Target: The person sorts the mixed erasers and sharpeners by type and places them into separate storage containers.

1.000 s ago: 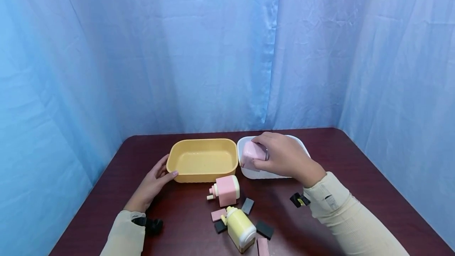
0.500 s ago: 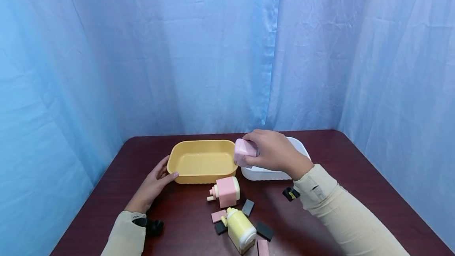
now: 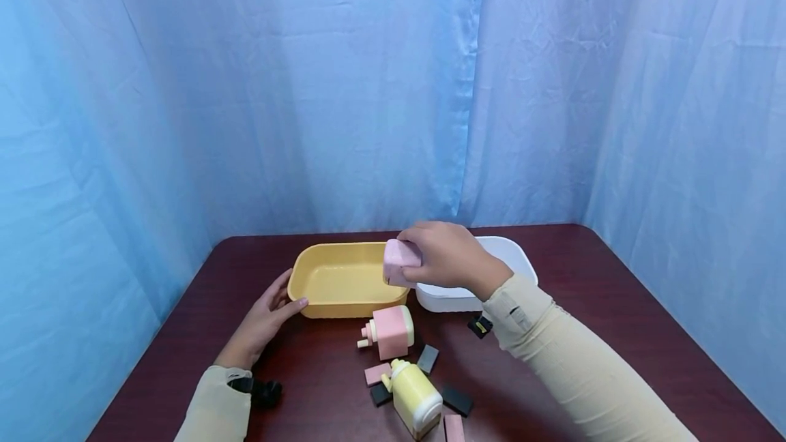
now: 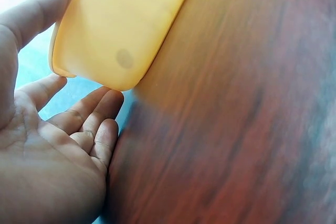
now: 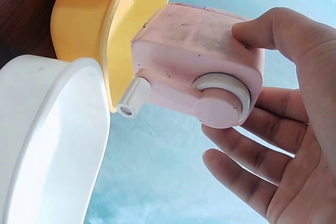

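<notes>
My right hand (image 3: pixel 451 256) holds a pale pink crank pencil sharpener (image 3: pixel 400 263) over the right end of a yellow tub (image 3: pixel 344 310). In the right wrist view the thumb presses on the top of the sharpener (image 5: pixel 194 40), with fingers underneath; its white crank handle points down to the left. My left hand (image 3: pixel 265 319) holds the left end of the yellow tub, thumb at the front corner and fingers around the end, as the left wrist view shows against the tub wall (image 4: pixel 121 30). The bottom of the tub's right end is hidden behind the sharpener.
A white tub (image 3: pixel 510 261) stands right beside the yellow one. Nearer lie a pink-and-cream sharpener (image 3: pixel 393 331), a yellow sharpener (image 3: pixel 416 394), dark blocks (image 3: pixel 457 399) and pink blocks (image 3: pixel 454 427). Blue curtains (image 3: pixel 368 87) surround the dark red table.
My right hand has lifted the pale pink sharpener out of the white tub and carried it left over the yellow tub. The left hand has stayed at the yellow tub.
</notes>
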### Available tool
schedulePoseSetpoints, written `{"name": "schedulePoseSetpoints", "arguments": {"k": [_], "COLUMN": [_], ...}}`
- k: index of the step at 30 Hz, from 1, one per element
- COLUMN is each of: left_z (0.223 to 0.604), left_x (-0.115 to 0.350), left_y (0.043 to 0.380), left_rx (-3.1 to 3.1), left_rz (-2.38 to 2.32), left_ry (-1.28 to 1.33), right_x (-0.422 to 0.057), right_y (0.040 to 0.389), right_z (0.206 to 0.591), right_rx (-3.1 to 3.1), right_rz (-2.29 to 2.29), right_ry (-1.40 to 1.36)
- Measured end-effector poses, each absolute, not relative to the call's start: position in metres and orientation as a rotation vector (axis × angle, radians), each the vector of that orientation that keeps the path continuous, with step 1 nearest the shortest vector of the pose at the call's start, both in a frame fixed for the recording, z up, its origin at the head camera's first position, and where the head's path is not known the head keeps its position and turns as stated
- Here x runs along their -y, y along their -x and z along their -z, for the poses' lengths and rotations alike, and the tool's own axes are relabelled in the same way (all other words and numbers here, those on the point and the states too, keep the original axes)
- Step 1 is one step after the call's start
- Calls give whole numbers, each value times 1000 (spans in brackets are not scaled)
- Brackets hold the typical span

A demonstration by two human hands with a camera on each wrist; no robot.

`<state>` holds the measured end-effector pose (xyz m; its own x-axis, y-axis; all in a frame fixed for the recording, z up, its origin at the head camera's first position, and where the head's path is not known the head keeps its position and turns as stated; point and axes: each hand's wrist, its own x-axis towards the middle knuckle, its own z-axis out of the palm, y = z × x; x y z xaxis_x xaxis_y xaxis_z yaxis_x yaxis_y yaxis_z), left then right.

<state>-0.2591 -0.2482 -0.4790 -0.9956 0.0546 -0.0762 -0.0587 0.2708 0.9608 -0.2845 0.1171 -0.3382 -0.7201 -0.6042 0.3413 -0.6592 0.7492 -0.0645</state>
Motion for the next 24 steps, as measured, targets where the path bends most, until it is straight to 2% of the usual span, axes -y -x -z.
{"name": "schedulePoseSetpoints", "arguments": {"k": [24], "left_z": [480], "left_x": [246], "left_y": [263], "left_rx": [-2431], "left_rz": [-1830], "left_ry": [-8], "right_x": [-64], "right_y": [308], "right_z": [347], "right_rx": [2684], "right_rz": [-191], "right_ry": [-1087]}}
